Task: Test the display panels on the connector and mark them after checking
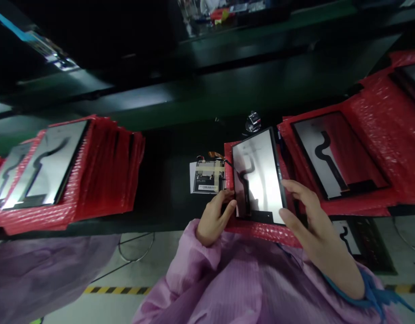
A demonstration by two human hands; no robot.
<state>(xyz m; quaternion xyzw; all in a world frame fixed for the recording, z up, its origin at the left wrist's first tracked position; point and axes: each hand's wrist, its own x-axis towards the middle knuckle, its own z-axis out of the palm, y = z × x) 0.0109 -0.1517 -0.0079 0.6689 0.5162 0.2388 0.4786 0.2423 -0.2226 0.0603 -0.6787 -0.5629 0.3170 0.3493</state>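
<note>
A display panel (pixel 261 180) with a shiny silver back and a dark curved ribbon cable is between my hands, over a red bubble-wrap sheet (pixel 261 228). My left hand (pixel 216 216) grips the panel's lower left edge, fingertips partly hidden at the rim. On the opposite side, the fingers and thumb of my right hand (pixel 311 220) close on the right edge. Left of the panel lies a small taped electronic module (pixel 209 175) on white paper, with an orange flex cable (pixel 216 155). A shiny metal object (pixel 253 121) stands just behind the panel.
Stacked red bubble wrap (pixel 106 175) with a silver panel (pixel 48 162) on top stands at left. Another panel (pixel 338 155) rests on red wrap (pixel 372 108) at right. A dark ledge (pixel 153 99) runs behind the dark table (pixel 163 180). A purple sleeve (pixel 48 274) shows lower left.
</note>
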